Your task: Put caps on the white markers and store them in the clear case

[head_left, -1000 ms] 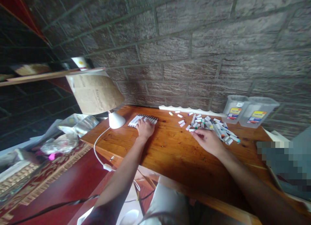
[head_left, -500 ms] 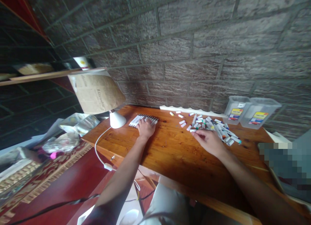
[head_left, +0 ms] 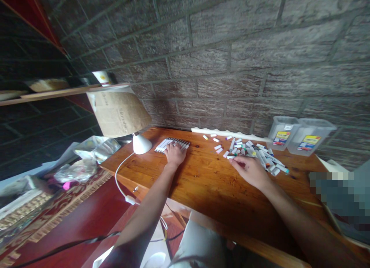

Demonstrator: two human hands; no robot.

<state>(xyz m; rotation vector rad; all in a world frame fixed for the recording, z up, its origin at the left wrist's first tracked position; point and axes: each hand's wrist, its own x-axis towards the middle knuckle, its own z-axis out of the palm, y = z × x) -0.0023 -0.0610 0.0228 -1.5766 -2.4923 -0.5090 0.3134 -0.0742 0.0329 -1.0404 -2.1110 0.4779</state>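
Observation:
My left hand (head_left: 175,154) lies over a neat row of white markers (head_left: 162,145) with dark ends, fingers stretched out on top of them and covering the middle of the row. To the right, my right hand (head_left: 251,171) pinches a small white marker cap (head_left: 230,157) between thumb and forefinger, low over the table. Just behind that hand spreads a loose pile of uncapped-looking and capped markers (head_left: 261,156), some partly hidden by it. Several loose caps (head_left: 217,147) with coloured ends are scattered left of the pile.
Two clear plastic boxes (head_left: 308,139) with yellow and blue labels stand at the back right of the wooden table (head_left: 199,183). A lamp (head_left: 142,144) with a paper shade stands at the left, its white cord hanging over the edge. A brick wall rises behind.
The camera view has shifted slightly. Both hands keep nearly the same place and pose, the left on the marker row and the right on the cap.

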